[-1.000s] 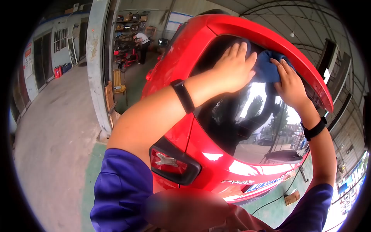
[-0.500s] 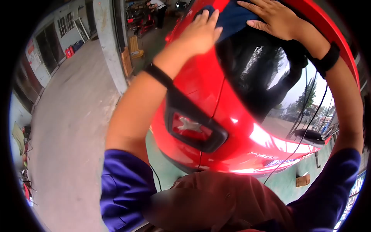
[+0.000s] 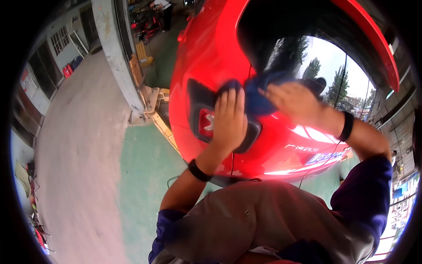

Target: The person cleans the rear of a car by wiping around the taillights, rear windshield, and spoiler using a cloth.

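Observation:
A red car (image 3: 206,57) stands in front of me, its dark rear window (image 3: 325,57) facing up at me. A bunched blue cloth (image 3: 258,94) lies against the body below the window, beside the black-framed tail light (image 3: 205,121). My left hand (image 3: 231,121) is over the tail light, fingers together and stretched upward on the cloth's left end. My right hand (image 3: 296,101), smeared by motion, grips the cloth's right side. Some of the fingertips are hidden by cloth or blur. Both wrists carry dark bands.
A grey pillar (image 3: 112,57) and yellow lift arm (image 3: 162,132) stand left of the car. A blue number plate (image 3: 325,157) sits low on its rear. A cable (image 3: 173,178) hangs near the bumper. Farther back are a person (image 3: 165,11) and red containers (image 3: 67,70).
Both hands and the blue cloth have come down from the upper part of the window to beside the tail light. The cloth now looks more bunched. My view has shifted slightly.

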Tool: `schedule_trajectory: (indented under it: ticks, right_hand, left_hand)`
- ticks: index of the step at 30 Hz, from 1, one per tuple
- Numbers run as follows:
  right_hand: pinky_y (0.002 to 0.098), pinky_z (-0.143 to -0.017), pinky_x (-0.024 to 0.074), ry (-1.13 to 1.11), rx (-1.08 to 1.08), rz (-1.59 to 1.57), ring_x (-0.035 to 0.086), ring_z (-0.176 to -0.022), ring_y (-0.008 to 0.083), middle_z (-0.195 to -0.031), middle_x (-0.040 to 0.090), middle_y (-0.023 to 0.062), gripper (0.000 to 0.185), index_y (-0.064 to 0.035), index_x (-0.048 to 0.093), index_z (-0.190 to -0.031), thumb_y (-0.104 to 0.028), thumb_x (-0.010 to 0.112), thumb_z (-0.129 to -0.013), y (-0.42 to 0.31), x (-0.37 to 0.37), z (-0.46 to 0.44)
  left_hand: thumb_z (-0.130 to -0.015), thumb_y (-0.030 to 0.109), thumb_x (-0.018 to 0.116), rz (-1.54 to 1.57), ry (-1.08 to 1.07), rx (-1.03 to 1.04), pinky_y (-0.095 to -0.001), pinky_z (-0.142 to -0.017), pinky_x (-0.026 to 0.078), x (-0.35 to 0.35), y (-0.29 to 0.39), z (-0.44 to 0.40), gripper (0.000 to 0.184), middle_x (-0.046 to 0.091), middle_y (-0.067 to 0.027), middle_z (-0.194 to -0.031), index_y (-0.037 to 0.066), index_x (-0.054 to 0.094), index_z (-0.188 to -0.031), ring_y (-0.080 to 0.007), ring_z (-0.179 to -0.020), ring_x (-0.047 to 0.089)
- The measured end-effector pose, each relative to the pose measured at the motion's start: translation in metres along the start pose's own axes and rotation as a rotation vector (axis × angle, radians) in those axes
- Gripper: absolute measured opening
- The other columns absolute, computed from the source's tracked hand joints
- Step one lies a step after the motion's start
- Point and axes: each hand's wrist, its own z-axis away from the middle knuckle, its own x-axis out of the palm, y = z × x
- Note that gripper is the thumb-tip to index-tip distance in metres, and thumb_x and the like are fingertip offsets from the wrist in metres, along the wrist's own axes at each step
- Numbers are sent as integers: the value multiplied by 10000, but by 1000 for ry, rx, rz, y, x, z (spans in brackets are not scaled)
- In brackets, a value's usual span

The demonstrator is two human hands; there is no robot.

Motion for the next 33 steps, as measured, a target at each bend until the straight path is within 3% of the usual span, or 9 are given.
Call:
schedule_trajectory:
  ticks: [4, 8, 12, 13, 17, 18, 25, 31, 33]
  right_hand:
    - [325, -855, 486, 180, -74, -133, 595, -988, 224, -1134, 581, 75, 304, -103, 643, -1075, -188, 546, -800, -30, 4, 38]
    - [332, -798, 486, 365, 6, 32, 585, -962, 222, -1020, 577, 55, 217, -114, 649, -945, -208, 569, -766, -15, -7, 31]
    - [379, -872, 503, 550, 246, 164, 608, -1031, 281, -1176, 585, 96, 356, -90, 606, -1179, -139, 530, -835, 58, -30, -9]
    - [385, -895, 502, 581, 323, 179, 612, -1064, 294, -1224, 581, 93, 422, -99, 586, -1250, -145, 575, -830, 79, -32, -20]
    - [406, -983, 464, 517, 434, 159, 577, -1156, 306, -1278, 567, 108, 569, -108, 533, -1361, -250, 671, -827, 121, -42, -43]
    - [431, -1027, 435, 394, 460, 71, 551, -1195, 351, -1360, 523, 147, 630, -140, 466, -1429, -204, 670, -836, 117, -43, -47]
    - [394, -1088, 370, 92, 214, -120, 503, -1278, 308, -1443, 476, 181, 530, 14, 547, -1336, -214, 576, -858, 32, -8, -50]
    - [397, -1063, 401, 100, 70, -250, 551, -1206, 302, -1368, 542, 177, 531, 5, 603, -1267, -182, 648, -772, 15, -4, 2]
    - [402, -1006, 453, 236, 89, -239, 582, -1146, 309, -1311, 574, 161, 535, -21, 634, -1219, -114, 684, -694, 30, -14, 11]
  left_hand:
    - [-840, 119, 530, 8, -61, 242, -580, -1114, 289, 11, 23, 29, 569, 445, -311, -1344, -119, 425, -1346, -484, -1257, 433]
    - [-838, 123, 547, -126, -111, 391, -562, -1122, 304, 5, 14, -29, 560, 433, -334, -1374, -146, 436, -1317, -480, -1280, 427]
    - [-949, 213, 541, -77, -152, 139, -506, -1133, 315, -4, -7, -119, 643, 339, -422, -1415, -183, 290, -1389, -542, -1320, 368]
    - [-967, 235, 529, -55, -174, 80, -482, -1137, 315, -12, -9, -141, 644, 336, -424, -1419, -173, 285, -1401, -532, -1335, 361]
    - [-961, 256, 534, -68, -112, 31, -464, -1133, 328, -9, -42, -180, 656, 367, -403, -1420, -154, 300, -1416, -497, -1328, 399]
    - [-963, 260, 534, -52, -100, 15, -461, -1133, 328, -7, -48, -180, 656, 367, -401, -1422, -153, 301, -1417, -490, -1332, 399]
    - [-860, 208, 580, -134, -25, 10, -502, -1162, 277, 4, -30, -85, 681, 402, -318, -1436, -119, 345, -1410, -473, -1341, 383]
    - [-837, 181, 565, -98, -145, -76, -497, -1173, 254, -5, 31, -40, 685, 385, -318, -1457, -142, 348, -1401, -451, -1375, 361]
    - [-836, 181, 561, -96, -181, -32, -498, -1173, 252, -4, 40, -48, 694, 387, -321, -1455, -145, 336, -1405, -447, -1381, 357]
